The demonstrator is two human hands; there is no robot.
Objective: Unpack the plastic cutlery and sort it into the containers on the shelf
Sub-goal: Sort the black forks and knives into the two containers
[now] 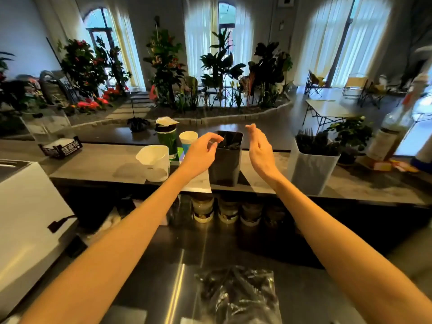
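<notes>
Two hands are raised at the shelf, one on either side of a black container. The fingers of the left hand are loosely curled, their tips held at the container's left rim; whether anything is pinched between them cannot be told. The fingers of the right hand are held straight and close together, the palm turned toward the container's right side and kept just apart from it, with nothing held. Dark cutlery is seen inside the black container, but the pieces cannot be counted or told apart.

Three containers are counted on the shelf: the black one between the hands, a white one to its left, and a tall white one to its right. Black forks are seen standing in the tall white one, their number lost in the dark mass. What lies in the left white container is hidden by its wall.

One clear plastic bag of black cutlery is laid on the steel counter nearest the camera, cut off by the lower edge of the view. Two paper cups are set behind the containers, one green, one white and blue. Several jars are lined up in the shadow under the shelf and are hard to make out.
</notes>
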